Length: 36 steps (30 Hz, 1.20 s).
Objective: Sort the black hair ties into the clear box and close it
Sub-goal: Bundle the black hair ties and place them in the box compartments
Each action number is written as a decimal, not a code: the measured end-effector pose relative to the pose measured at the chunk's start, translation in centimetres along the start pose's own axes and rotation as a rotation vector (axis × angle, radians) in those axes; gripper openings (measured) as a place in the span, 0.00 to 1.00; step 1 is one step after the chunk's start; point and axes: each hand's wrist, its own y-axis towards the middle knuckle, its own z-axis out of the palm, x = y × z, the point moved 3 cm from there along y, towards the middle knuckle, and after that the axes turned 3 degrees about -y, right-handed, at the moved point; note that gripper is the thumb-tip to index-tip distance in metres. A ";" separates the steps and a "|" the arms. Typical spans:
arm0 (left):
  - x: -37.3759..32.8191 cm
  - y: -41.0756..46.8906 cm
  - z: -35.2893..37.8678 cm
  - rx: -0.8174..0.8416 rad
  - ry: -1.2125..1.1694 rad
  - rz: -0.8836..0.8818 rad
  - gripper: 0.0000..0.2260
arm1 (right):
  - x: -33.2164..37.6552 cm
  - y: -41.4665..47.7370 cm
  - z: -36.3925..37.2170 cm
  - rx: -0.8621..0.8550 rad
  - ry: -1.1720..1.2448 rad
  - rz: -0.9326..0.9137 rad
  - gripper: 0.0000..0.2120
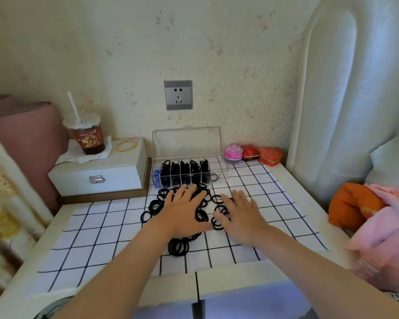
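Checked cloth [106, 229], 2 flat hands hiding part of hair ties [179, 246]

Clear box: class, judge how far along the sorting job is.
Done: black ties fill several compartments of the clear box. In hand: the left hand and right hand lie flat on the loose hair ties. Left: sorting that pile and shutting the raised lid.

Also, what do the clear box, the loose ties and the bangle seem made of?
Clear box: likely hard glossy plastic; the wall shows through its raised lid. Hair ties: probably matte fabric-covered elastic; no shine. Bangle: looks like polished gold-coloured metal; it glints.
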 end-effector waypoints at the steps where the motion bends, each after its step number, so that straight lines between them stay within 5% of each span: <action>1: 0.0 -0.2 0.1 0.026 0.018 0.005 0.45 | 0.1 -0.2 0.6 0.036 -0.005 -0.001 0.35; 13: 4.2 -1.4 0.7 -0.154 -0.024 0.069 0.45 | 5.8 3.9 0.5 -0.093 0.309 -0.176 0.30; 18: 5.4 -1.7 -2.6 -0.177 -0.254 0.032 0.35 | 5.1 4.5 -3.8 -0.167 0.107 -0.116 0.23; 22: 7.8 -1.8 -4.0 -0.271 -0.225 -0.031 0.17 | 4.8 5.2 -5.7 -0.307 0.086 -0.226 0.11; 25: 8.1 -1.9 -4.0 -0.239 -0.220 -0.020 0.11 | 6.0 5.7 -5.6 -0.249 0.101 -0.380 0.15; 30: 7.5 -1.2 -2.8 -0.050 -0.207 0.023 0.21 | 8.3 6.3 -4.1 -0.086 -0.256 -0.507 0.25; 36: 7.8 -0.1 -2.7 -0.136 -0.151 0.053 0.13 | 8.3 7.6 -4.6 -0.106 -0.079 -0.468 0.09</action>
